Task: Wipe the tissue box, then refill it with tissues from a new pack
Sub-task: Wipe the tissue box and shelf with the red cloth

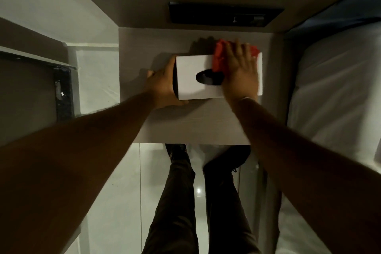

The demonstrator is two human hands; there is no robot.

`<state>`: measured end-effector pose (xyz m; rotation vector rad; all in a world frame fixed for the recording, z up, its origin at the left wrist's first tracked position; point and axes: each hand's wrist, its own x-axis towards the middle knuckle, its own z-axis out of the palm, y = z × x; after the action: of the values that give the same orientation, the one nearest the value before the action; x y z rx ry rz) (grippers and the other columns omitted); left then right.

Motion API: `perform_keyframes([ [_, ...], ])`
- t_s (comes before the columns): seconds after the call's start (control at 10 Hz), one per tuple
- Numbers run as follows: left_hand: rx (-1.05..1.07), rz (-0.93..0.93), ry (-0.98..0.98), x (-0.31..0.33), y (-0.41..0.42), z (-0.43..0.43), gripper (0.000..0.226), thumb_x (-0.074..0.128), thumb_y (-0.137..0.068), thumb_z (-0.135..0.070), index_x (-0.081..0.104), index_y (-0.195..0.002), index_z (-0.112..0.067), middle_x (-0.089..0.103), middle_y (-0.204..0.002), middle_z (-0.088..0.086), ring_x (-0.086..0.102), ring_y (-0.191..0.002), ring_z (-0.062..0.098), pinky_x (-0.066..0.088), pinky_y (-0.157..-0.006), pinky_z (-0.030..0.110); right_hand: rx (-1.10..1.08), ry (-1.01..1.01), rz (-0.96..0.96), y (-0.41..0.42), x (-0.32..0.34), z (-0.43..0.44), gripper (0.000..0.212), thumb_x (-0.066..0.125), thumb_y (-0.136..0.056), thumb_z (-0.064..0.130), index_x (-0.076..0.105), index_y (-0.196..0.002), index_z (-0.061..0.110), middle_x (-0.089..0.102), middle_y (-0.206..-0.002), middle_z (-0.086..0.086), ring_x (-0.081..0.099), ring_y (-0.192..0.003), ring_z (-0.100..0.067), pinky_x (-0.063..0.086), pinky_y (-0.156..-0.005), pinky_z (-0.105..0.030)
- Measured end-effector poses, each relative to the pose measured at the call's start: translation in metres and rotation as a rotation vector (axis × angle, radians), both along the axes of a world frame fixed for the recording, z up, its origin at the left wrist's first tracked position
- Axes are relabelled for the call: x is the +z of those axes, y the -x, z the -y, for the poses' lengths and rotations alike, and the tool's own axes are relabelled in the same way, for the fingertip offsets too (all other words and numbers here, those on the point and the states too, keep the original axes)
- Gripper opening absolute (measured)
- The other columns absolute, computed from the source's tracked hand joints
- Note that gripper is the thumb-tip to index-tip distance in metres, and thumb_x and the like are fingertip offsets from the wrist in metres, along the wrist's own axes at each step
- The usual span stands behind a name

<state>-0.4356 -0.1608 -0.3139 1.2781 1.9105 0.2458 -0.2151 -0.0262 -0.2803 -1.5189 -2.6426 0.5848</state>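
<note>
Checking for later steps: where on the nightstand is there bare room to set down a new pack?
Bare top lies between the tissue box and the nightstand front edge, and left of the left hand. The back right, around the red cloth, is crowded.

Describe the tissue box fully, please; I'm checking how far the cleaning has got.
The tissue box is a white, smooth-sided rectangular box with a dark oval opening on top; no tissue shows in it. It lies flat on the pale bedside table. The left hand grips its left end, steadying it. The right hand presses a red cloth flat on its top right part, partly covering the opening.
</note>
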Motion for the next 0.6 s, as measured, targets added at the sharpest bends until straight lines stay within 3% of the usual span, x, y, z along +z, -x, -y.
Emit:
perform_keyframes([
  [0.1,-0.002,0.011,0.036,0.009,0.001,-0.002,0.148,0.078,-0.047,-0.083,0.0,-0.164,-0.037,0.046,-0.162,0.0,0.045,-0.146,0.034,0.019,-0.12,0.061,-0.09,0.013,0.066,-0.028,0.003,-0.012,0.068,0.05,-0.105,0.029,0.023,-0.167,0.027,0.018,-0.175,-0.006,0.009,-0.162,-0.031,0.011,-0.13,-0.056],
  [0.2,0.001,0.026,0.088,0.012,0.0,-0.004,0.149,0.079,-0.049,-0.08,-0.004,-0.164,-0.036,0.046,-0.162,0.0,0.045,-0.146,0.034,0.018,-0.121,0.06,-0.149,0.035,0.081,-0.016,-0.001,0.001,0.071,0.051,-0.105,0.032,0.018,-0.168,0.027,0.012,-0.176,-0.006,0.003,-0.162,-0.033,0.004,-0.13,-0.056],
  [0.3,0.01,0.022,0.07,0.009,0.0,-0.005,0.146,0.079,-0.051,-0.08,-0.002,-0.164,-0.036,0.046,-0.162,-0.001,0.044,-0.146,0.033,0.019,-0.121,0.06,-0.168,0.065,0.046,0.009,-0.001,0.014,0.071,0.05,-0.103,0.022,0.02,-0.168,0.025,0.013,-0.176,-0.007,0.003,-0.162,-0.033,0.001,-0.129,-0.055],
  [0.4,0.065,0.085,0.198,0.009,0.0,-0.007,0.121,0.065,-0.08,-0.077,0.0,-0.169,-0.027,0.037,-0.17,0.005,0.035,-0.151,0.021,0.018,-0.128,0.055,0.041,0.103,-0.022,0.063,0.002,0.056,0.076,0.052,-0.098,0.018,0.021,-0.167,0.024,0.014,-0.176,-0.006,0.003,-0.162,-0.032,-0.002,-0.128,-0.053],
  [0.5,0.553,1.192,0.171,0.028,0.001,0.001,0.086,0.034,-0.106,-0.058,0.008,-0.17,-0.006,0.032,-0.17,0.011,0.036,-0.15,0.001,0.019,-0.13,0.034,0.181,0.118,-0.006,0.091,0.002,0.077,0.079,0.055,-0.099,0.032,0.018,-0.168,0.024,0.012,-0.176,-0.005,0.001,-0.162,-0.03,-0.005,-0.126,-0.05],
  [0.6,0.132,0.118,-0.015,0.005,-0.001,0.013,0.101,0.067,-0.094,-0.04,0.01,-0.168,-0.003,0.019,-0.174,0.016,0.011,-0.154,-0.013,-0.006,-0.123,0.014,0.237,0.158,-0.018,0.092,0.003,0.07,0.079,0.058,-0.1,0.037,0.019,-0.168,0.024,0.014,-0.176,-0.005,0.001,-0.162,-0.03,-0.003,-0.128,-0.049],
])
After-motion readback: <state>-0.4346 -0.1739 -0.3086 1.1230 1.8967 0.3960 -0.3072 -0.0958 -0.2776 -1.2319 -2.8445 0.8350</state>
